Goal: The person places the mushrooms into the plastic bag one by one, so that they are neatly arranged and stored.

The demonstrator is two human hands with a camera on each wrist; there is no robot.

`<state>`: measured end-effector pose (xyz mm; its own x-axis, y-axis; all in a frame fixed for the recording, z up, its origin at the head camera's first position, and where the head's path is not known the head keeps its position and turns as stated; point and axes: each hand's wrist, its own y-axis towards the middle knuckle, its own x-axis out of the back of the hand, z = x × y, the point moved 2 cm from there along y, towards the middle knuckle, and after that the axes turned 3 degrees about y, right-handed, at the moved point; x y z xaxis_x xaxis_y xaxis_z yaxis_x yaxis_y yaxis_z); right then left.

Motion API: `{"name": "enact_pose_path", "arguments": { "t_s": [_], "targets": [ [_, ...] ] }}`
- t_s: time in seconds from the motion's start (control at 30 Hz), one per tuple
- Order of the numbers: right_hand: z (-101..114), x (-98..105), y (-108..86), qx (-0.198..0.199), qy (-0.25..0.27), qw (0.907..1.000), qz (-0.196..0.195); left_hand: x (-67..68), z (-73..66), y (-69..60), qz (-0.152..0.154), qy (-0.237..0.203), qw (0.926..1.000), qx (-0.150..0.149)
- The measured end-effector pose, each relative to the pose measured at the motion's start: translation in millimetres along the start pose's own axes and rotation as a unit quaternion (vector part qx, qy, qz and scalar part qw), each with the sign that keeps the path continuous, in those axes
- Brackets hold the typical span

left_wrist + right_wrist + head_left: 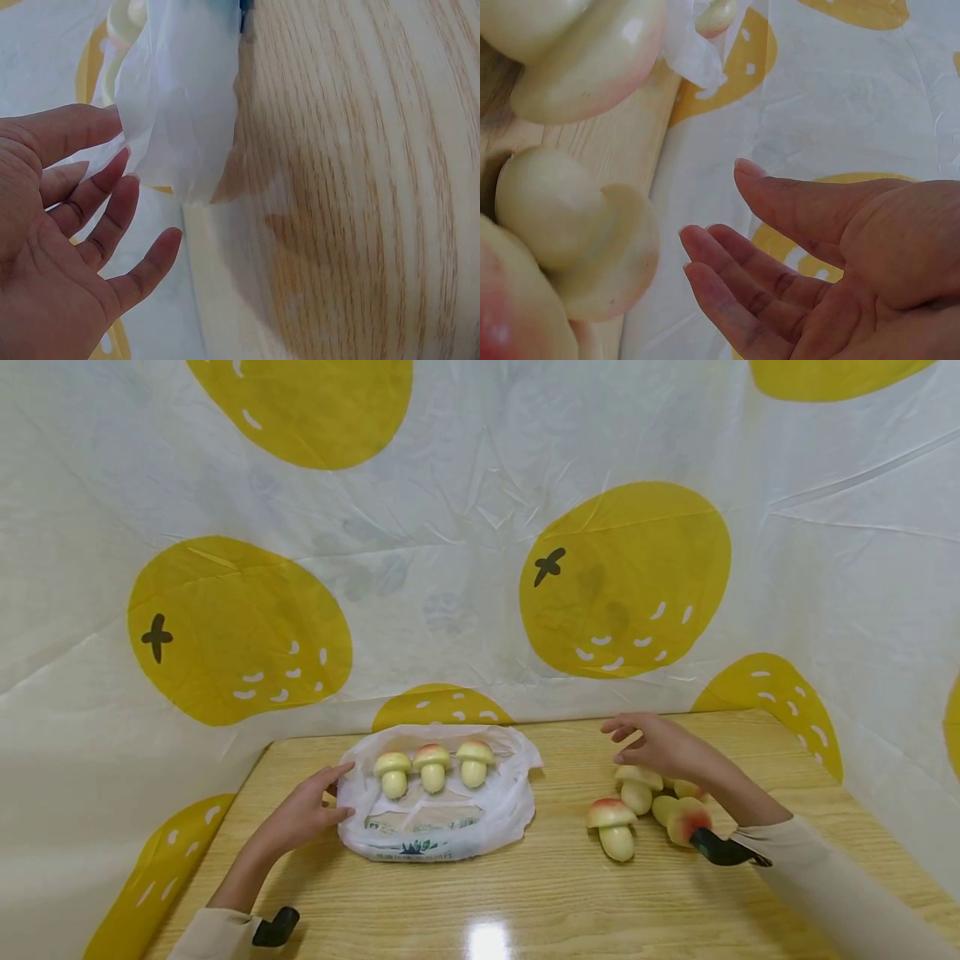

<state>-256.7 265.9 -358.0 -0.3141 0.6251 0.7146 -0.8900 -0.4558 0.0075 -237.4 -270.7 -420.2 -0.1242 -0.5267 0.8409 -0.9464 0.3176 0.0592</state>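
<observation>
Three pale yellow toy mushrooms with red-tinged caps, among them the middle one (432,767), stand in a row in a white plastic bag (487,839) spread on the table. At the bag's left edge, my left hand (303,810) touches the plastic with thumb and fingers spread apart. In the left wrist view the thumb tip is partly hidden at the bag (180,112). My right hand (663,747) hovers over a cluster of several similar mushrooms, with nothing in its fingers. The nearest mushroom (617,831) of that cluster lies at its left front; others are partly hidden under the right arm.
The wooden table (465,902) carries the bag at centre left and the loose mushrooms on the right. A white cloth (442,585) with yellow fruit prints hangs behind and at both sides. Black straps (723,847) sit at the wrists.
</observation>
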Motion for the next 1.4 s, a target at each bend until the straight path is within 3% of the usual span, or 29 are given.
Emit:
{"name": "enact_pose_path", "arguments": {
  "t_s": [0.6,1.03,1.4],
  "targets": [
    [-23.4,-1.3,-16.6,-0.03,-0.019,0.9993,0.01,-0.2,3.4,0.7,-0.001,-0.005,0.9999,0.009],
    [-33.9,-11.6,-11.3,-0.027,-0.052,0.9982,-0.005,-2.4,2.5,-0.3,0.005,-0.017,0.9998,0.007],
    [-30.1,-15.4,-4.0,-0.034,-0.068,0.9971,0.004,-3.4,2.4,-1.4,0.003,-0.019,0.9998,0.006]
  ]
}}
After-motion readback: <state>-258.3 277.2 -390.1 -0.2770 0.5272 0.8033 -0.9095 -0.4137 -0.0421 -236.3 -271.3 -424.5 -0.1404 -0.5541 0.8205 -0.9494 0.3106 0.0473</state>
